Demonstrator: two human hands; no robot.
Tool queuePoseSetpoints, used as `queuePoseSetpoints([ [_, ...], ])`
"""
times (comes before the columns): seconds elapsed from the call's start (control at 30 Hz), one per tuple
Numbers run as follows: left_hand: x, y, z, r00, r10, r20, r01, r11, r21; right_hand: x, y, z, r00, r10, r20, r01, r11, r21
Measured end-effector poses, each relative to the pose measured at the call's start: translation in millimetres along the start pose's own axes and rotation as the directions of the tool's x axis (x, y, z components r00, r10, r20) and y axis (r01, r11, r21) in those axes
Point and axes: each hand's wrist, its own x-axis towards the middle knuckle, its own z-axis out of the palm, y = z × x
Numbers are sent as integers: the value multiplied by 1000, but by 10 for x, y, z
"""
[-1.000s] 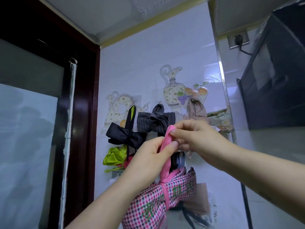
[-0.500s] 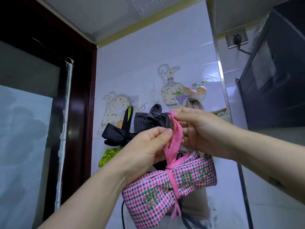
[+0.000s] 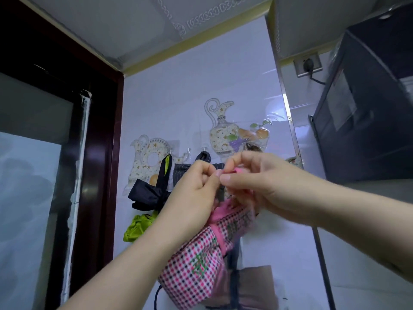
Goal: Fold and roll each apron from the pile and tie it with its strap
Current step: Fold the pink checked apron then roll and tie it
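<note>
Far left, a black rolled apron point(image 3: 147, 195) hangs on the wall, with a green bundle point(image 3: 136, 227) below it partly behind my forearm. My left hand point(image 3: 196, 189) curls into a pinch at the pink strap point(image 3: 237, 170), its fingers hiding the contact. My right hand point(image 3: 257, 182) pinches the same strap, which is mostly covered. The checked apron roll point(image 3: 192, 274) hangs beneath both hands.

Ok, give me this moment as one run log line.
apron: pink checked, rolled, strap tied round it | left hand: pinches strap top | right hand: pinches strap top | behind: black apron roll on wall
</note>
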Motion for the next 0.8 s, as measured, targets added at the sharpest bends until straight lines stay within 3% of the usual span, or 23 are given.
queuePoseSetpoints([
  [0.1,78,65,-70,990,-13,143,18,999,-34,84,-260,-121,994,-106,-5,96,923,-372],
  [0.2,266,195,-111,968,-1,252,18,998,-66,249,-510,-212,991,-135,-22,103,843,-528],
  [0.3,523,399,-193,953,-26,303,11,999,52,440,-677,-228,975,-214,-59,118,724,-679],
  [0.4,739,578,-293,916,-164,366,67,962,264,630,-763,-205,918,-374,-130,125,584,-802],
  [0.47,856,634,-283,924,-187,334,53,927,372,719,-761,-173,888,-432,-155,107,522,-846],
  [0.57,1051,606,-200,978,-85,189,2,916,400,816,-764,-179,851,-486,-198,47,445,-894],
  [0.8,1146,653,-261,997,83,5,-79,937,341,1116,-826,-354,751,-575,-324,-4,486,-874],
])
